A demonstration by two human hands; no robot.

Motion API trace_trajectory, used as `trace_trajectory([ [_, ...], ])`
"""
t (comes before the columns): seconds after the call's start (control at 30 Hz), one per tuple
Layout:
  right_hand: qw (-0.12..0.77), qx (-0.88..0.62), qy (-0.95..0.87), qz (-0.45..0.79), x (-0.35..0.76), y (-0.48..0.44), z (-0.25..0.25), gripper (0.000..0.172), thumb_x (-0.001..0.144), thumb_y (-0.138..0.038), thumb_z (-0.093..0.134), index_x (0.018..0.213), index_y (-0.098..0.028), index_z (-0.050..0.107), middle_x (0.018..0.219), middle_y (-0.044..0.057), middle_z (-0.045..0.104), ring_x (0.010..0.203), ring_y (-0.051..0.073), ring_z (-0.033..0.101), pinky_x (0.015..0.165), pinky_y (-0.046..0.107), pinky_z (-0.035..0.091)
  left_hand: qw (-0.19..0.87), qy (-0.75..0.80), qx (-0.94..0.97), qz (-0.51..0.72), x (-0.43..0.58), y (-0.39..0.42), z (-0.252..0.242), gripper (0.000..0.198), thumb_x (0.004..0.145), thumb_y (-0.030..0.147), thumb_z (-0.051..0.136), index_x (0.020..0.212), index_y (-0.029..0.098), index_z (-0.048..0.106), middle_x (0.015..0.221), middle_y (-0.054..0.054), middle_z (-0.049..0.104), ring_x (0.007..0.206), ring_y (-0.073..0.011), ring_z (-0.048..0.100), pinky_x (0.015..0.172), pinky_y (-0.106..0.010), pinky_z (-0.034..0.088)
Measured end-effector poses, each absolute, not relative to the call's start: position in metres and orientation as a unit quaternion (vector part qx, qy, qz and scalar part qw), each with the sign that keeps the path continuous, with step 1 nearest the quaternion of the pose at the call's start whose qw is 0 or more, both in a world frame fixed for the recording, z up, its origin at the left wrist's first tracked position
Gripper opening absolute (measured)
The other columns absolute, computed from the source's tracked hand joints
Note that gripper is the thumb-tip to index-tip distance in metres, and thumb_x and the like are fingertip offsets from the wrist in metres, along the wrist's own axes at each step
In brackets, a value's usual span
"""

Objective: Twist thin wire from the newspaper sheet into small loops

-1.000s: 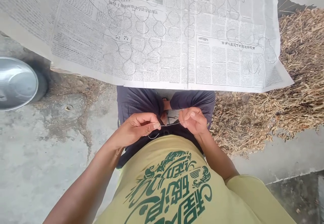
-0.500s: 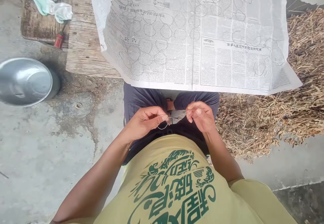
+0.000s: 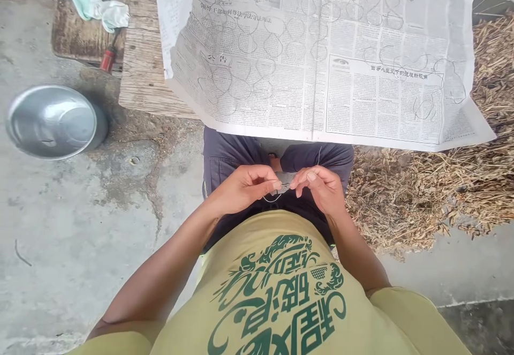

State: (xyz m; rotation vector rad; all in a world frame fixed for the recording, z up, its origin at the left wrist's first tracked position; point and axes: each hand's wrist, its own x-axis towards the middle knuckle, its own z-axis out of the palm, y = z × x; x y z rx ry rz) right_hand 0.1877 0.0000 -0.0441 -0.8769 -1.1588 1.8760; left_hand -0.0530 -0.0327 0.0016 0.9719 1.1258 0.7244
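Over my lap, my left hand [image 3: 251,189] pinches a thin pale wire [image 3: 273,199] between thumb and fingertips. A curved part of the wire hangs just below those fingers. My right hand [image 3: 319,186] is close beside it, fingers bent and pinched on the same wire, whose thin end sticks up above the knuckles. The short stretch between the two hands is too fine to make out well. In front of my knees a newspaper [image 3: 297,114] covers a wooden board, with several wire loops [image 3: 251,44] and bent wire pieces [image 3: 425,107] lying on it.
A metal pot [image 3: 56,122] stands on the concrete floor at the left. Behind it, a red-handled tool [image 3: 107,59] and a pale green and white cloth-like item [image 3: 98,9] lie on a small board. The wooden board [image 3: 148,82] shows its left edge. Dry straw [image 3: 421,194] covers the ground at right.
My hands have come closer together, and the wire stretch between them is shorter. The whole view has shifted, so the surroundings appear further right.
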Motion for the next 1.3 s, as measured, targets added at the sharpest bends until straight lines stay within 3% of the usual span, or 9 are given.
trace_trajectory([
  [0.27,0.347,-0.288,-0.516,0.728,0.195,0.009,-0.045,0.032,0.107,-0.045,0.072,0.085,-0.023,0.081,0.083,0.008,0.080,0.080,0.024,0.074,0.079,0.042,0.059,0.718,0.463,0.432,0.289,-0.054,-0.027,-0.004,0.040,0.091,0.051,0.083,0.080,0.014,0.073,0.065,0.003,0.055,0.059,-0.0096,0.042,0.055,-0.021,0.033],
  [0.47,0.363,-0.361,-0.486,0.709,0.199,0.011,-0.043,0.035,0.111,-0.047,0.066,0.090,-0.022,0.081,0.089,0.006,0.081,0.075,0.020,0.071,0.070,0.035,0.057,0.709,0.475,0.435,0.286,-0.053,-0.022,-0.004,0.040,0.093,0.051,0.081,0.083,0.012,0.076,0.065,0.001,0.059,0.057,-0.0090,0.043,0.054,-0.021,0.033],
  [0.73,0.309,-0.349,-0.526,0.711,0.201,0.012,-0.040,0.038,0.110,-0.047,0.067,0.082,-0.022,0.074,0.075,0.002,0.073,0.066,0.018,0.065,0.068,0.034,0.053,0.688,0.495,0.404,0.344,-0.048,-0.025,-0.008,0.039,0.092,0.050,0.084,0.082,0.014,0.077,0.063,0.001,0.060,0.053,-0.0074,0.045,0.049,-0.020,0.033],
  [0.87,0.332,-0.365,-0.498,0.713,0.200,0.014,-0.041,0.037,0.109,-0.048,0.069,0.082,-0.023,0.074,0.075,0.001,0.073,0.063,0.017,0.063,0.066,0.034,0.052,0.691,0.512,0.349,0.371,-0.042,-0.028,-0.015,0.041,0.090,0.053,0.086,0.080,0.014,0.076,0.059,0.002,0.058,0.049,-0.0070,0.044,0.045,-0.019,0.033],
  [0.93,0.344,-0.377,-0.481,0.713,0.200,0.014,-0.041,0.036,0.109,-0.048,0.068,0.084,-0.023,0.074,0.075,0.001,0.072,0.062,0.017,0.063,0.064,0.033,0.052,0.697,0.513,0.338,0.369,-0.042,-0.029,-0.017,0.039,0.090,0.053,0.086,0.087,0.014,0.078,0.061,0.002,0.060,0.049,-0.0077,0.046,0.045,-0.019,0.035],
  [1.03,0.352,-0.381,-0.469,0.715,0.200,0.014,-0.041,0.034,0.110,-0.046,0.069,0.085,-0.022,0.075,0.075,0.001,0.072,0.063,0.016,0.064,0.063,0.032,0.051,0.698,0.505,0.367,0.350,-0.045,-0.031,-0.016,0.036,0.094,0.047,0.083,0.112,0.016,0.082,0.067,0.001,0.065,0.054,-0.0107,0.054,0.049,-0.020,0.043],
  [1.1,0.357,-0.379,-0.465,0.717,0.200,0.012,-0.041,0.033,0.110,-0.044,0.069,0.085,-0.022,0.076,0.076,0.001,0.073,0.063,0.016,0.064,0.063,0.031,0.051,0.671,0.507,0.415,0.347,-0.047,-0.033,-0.013,0.035,0.097,0.042,0.079,0.121,0.017,0.082,0.073,-0.001,0.070,0.060,-0.0123,0.060,0.055,-0.022,0.049],
  [1.3,0.354,-0.387,-0.441,0.729,0.197,0.007,-0.044,0.036,0.108,-0.049,0.071,0.085,-0.022,0.075,0.075,0.002,0.072,0.062,0.016,0.064,0.061,0.031,0.053,0.476,0.530,0.608,0.350,-0.051,-0.037,-0.014,0.025,0.105,0.029,0.069,0.120,0.020,0.086,0.097,-0.007,0.085,0.077,-0.0172,0.074,0.077,-0.028,0.058],
])
